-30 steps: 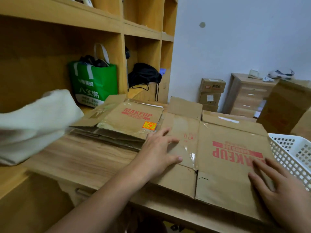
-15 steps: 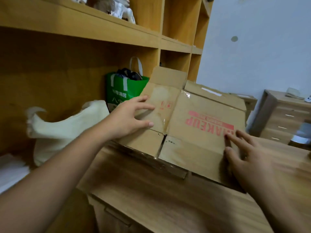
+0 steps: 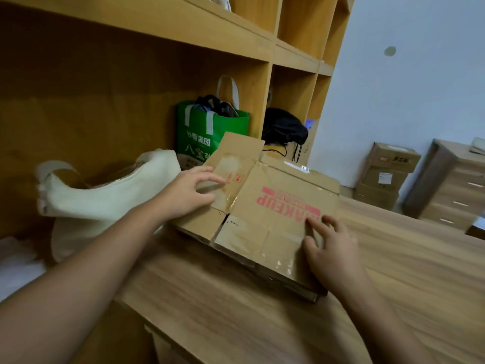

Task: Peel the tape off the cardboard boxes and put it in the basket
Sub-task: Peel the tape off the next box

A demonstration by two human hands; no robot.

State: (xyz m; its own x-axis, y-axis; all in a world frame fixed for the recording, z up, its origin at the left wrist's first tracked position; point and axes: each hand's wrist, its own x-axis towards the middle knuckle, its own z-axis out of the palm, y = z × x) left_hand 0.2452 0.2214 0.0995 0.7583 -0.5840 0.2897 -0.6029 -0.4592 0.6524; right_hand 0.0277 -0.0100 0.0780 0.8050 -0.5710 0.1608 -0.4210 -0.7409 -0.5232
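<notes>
Counted: two hands, one flattened cardboard box (image 3: pixel 275 203) uppermost on a low stack, three closed cartons (image 3: pixel 385 174) piled by the far wall, three bags in the shelf unit (image 3: pixel 157 24) (a green tote (image 3: pixel 207 132), a black bag (image 3: pixel 284 127), a cream cloth bag (image 3: pixel 105 198)), one dresser (image 3: pixel 451 190) at the right edge.

Left hand (image 3: pixel 189 191) laid on the box's left flap, fingers spread and nearly straight, gripping nothing. Right hand (image 3: pixel 329 248) pressed on the near right part, fingers apart, covering the start of the upside-down red "MAKEUP" print.

Hard to count the flattened sheets under the top one: only dark edges showing at the near corner. Dresser cut off by the frame; some motion blur over the right hand.

Box lying on the wooden counter (image 3: pixel 236 311), far flap in front of the green tote. Clear tape (image 3: pixel 231 200) along the centre seam, glossy and wrinkled, stuck down; another shiny strip near the right thumb, edges hard to trace.
</notes>
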